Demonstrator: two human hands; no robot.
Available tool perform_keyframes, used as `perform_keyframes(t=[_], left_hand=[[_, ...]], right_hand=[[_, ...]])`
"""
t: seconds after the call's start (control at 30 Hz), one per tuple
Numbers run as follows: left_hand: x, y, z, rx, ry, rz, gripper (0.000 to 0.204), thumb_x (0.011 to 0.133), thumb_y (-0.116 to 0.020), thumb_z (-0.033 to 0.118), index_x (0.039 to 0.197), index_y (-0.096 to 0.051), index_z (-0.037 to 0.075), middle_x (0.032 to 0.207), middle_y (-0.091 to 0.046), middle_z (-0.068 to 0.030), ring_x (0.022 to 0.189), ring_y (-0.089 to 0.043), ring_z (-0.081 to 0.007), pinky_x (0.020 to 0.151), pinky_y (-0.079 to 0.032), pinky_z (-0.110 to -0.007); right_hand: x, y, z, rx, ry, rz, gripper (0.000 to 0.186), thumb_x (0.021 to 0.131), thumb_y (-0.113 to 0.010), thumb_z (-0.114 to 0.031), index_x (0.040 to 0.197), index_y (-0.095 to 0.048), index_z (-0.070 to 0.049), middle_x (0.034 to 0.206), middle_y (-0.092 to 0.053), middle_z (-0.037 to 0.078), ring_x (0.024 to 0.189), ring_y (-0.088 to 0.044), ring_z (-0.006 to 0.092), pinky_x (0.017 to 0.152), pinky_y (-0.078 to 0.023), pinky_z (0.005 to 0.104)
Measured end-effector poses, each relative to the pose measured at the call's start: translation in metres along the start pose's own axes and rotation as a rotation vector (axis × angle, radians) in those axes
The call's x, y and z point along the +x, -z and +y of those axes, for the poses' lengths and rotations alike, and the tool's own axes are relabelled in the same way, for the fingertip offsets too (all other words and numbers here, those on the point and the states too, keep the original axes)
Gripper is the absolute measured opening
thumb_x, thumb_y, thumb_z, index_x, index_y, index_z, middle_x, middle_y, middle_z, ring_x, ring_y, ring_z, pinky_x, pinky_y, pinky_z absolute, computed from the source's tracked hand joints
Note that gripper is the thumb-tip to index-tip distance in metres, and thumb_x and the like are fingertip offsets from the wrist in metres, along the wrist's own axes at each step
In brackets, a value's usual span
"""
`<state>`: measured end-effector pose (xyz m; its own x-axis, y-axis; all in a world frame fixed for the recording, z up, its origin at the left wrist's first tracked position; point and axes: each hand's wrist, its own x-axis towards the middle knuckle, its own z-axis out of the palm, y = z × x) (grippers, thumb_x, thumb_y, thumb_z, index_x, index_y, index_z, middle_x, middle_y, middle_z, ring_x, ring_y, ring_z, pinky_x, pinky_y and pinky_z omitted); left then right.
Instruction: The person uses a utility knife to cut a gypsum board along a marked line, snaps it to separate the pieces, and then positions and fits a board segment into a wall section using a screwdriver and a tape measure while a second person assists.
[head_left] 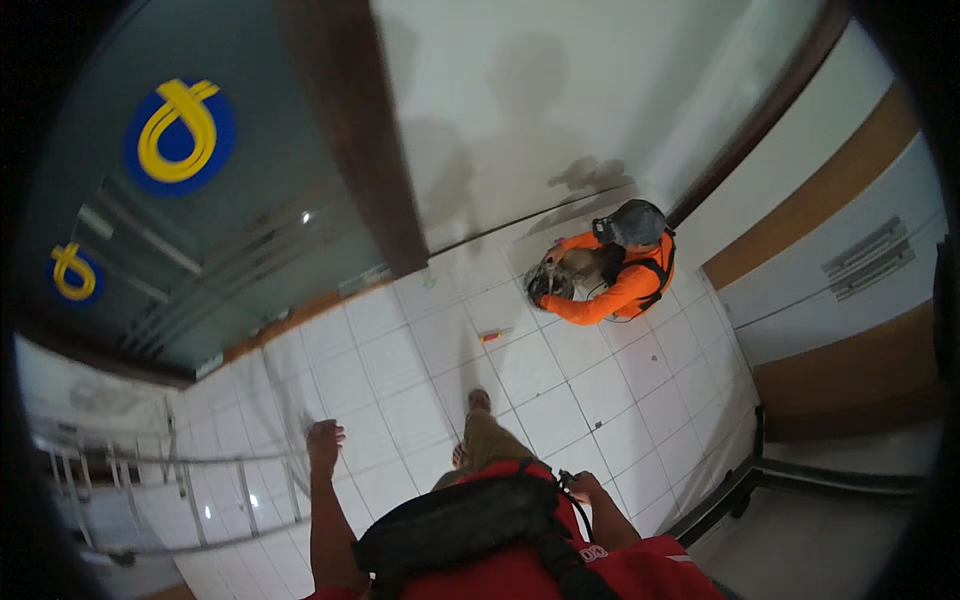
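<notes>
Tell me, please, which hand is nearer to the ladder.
Left. The left hand is near the right end of the ladder; the right hand is farther, across the body.

A small, dark object [567,481] with a pale glint sits in the fingers of the right hand [588,487], held just in front of the body at waist height. It is partly covered, too small to identify.
</notes>
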<state>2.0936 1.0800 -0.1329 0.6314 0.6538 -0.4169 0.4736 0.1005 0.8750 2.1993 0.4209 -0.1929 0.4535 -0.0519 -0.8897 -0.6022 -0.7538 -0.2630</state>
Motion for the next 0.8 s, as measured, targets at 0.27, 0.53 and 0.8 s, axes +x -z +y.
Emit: perform_keyframes(t=[0.27, 0.53, 0.8], left_hand=[[0.158, -0.083, 0.060, 0.079, 0.340, -0.277, 0.015, 0.102, -0.057, 0.017, 0.107, -0.065, 0.005, 0.085, -0.068, -0.0059, 0.071, -0.065, -0.0169, 0.058, -0.051, -0.031], [0.245, -0.114, 0.052, 0.718, 0.180, -0.677, 0.033, 0.100, -0.059, 0.033, 0.100, -0.069, 0.001, 0.098, -0.072, -0.0144, 0.087, -0.069, -0.0316, 0.077, -0.056, -0.046], [0.374, -0.144, 0.159, 0.524, 0.347, -0.622, 0.035, 0.104, -0.059, 0.028, 0.119, -0.059, -0.004, 0.107, -0.070, -0.0206, 0.090, -0.069, -0.0294, 0.078, -0.058, -0.046]], right_hand=[[0.063, 0.043, -0.214, -0.022, -0.033, 0.001, 0.066, 0.090, -0.064, -0.067, 0.081, -0.075, -0.003, 0.073, -0.072, 0.012, 0.066, -0.070, 0.0240, 0.065, -0.057, 0.0413], [0.081, 0.131, -0.414, 0.335, 0.381, 0.223, 0.043, 0.094, -0.070, -0.039, 0.120, -0.067, -0.004, 0.082, -0.072, 0.008, 0.060, -0.063, 0.0134, 0.051, -0.050, 0.0300], [0.118, 0.100, -0.405, 0.045, -0.080, 0.379, 0.041, 0.095, -0.059, -0.041, 0.111, -0.075, -0.006, 0.088, -0.076, 0.016, 0.079, -0.075, 0.0289, 0.072, -0.061, 0.0420]])
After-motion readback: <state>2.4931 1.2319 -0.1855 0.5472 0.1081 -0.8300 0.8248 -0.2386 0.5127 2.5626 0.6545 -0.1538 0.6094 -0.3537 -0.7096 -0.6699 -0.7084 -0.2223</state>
